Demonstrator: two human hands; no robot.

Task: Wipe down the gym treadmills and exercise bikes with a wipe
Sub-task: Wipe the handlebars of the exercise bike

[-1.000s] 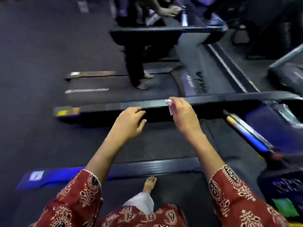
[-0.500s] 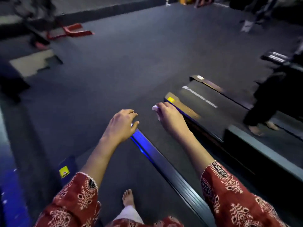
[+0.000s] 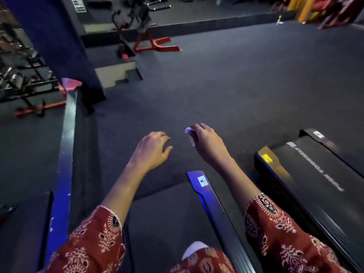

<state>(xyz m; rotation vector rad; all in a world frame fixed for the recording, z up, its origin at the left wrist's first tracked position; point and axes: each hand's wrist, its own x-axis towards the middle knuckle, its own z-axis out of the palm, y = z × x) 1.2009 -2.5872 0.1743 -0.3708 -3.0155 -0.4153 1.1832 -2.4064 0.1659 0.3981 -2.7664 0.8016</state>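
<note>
Stretching across most of the view, a dark grey matted floor (image 3: 246, 85) fills the room, from a raised ledge (image 3: 197, 26) at the far side to the machines near the person. The person stands on a treadmill (image 3: 167, 217) whose dark belt ends just below the hands. Its right side rail (image 3: 216, 205) catches blue light and carries a small white sticker near its tip. Just beside it on the right lies a second treadmill (image 3: 319, 174), with a yellow label at its near corner and white lettering along the belt.

On the left a long metal bar (image 3: 68, 138) runs away from the camera, lit blue low down and capped in pink at its far end. Behind it stands a dark blue pillar (image 3: 51, 40), with weight racks (image 3: 23, 75) to its left. A red-framed machine (image 3: 153, 42) stands by the ledge, and red and yellow equipment (image 3: 315, 10) shows blurred in the far right corner.

Both arms reach forward in red patterned sleeves (image 3: 94, 243). The left hand (image 3: 151, 148) hangs in the air with loosely curled fingers and holds nothing. The right hand (image 3: 208, 144) pinches a small white wipe (image 3: 189, 134) between thumb and fingers, held in the air above the floor just past the treadmill's end.
</note>
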